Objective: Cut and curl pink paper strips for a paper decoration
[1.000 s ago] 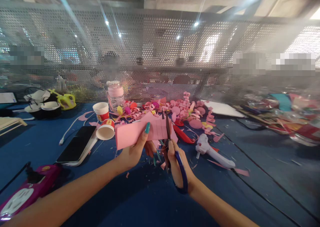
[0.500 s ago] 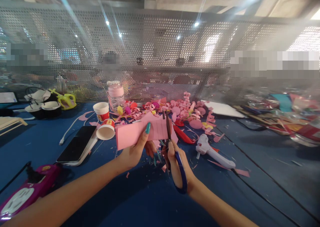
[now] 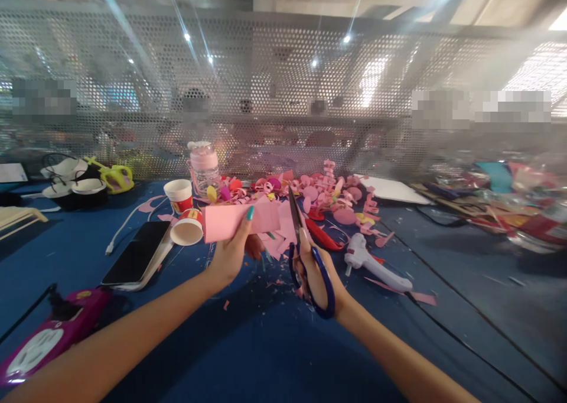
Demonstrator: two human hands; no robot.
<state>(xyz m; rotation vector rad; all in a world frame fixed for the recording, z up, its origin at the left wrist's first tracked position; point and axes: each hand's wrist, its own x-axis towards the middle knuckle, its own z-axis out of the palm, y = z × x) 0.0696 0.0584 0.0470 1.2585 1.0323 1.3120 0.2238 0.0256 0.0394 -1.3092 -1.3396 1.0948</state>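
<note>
My left hand pinches a folded pink paper sheet above the blue table, thumb on its front. My right hand grips blue-handled scissors, fingers through the loops, blades pointing up at the sheet's right edge, which is cut into strips. Small pink scraps lie on the table beneath both hands.
Two paper cups and a phone lie to the left. A white glue gun lies to the right. A pile of pink paper curls and a jar stand behind, before a perforated metal screen. A purple device sits near left.
Both hands rose slightly and moved away from me. The scissors' blades have tilted and now stand at the sheet's right edge rather than across its strips.
</note>
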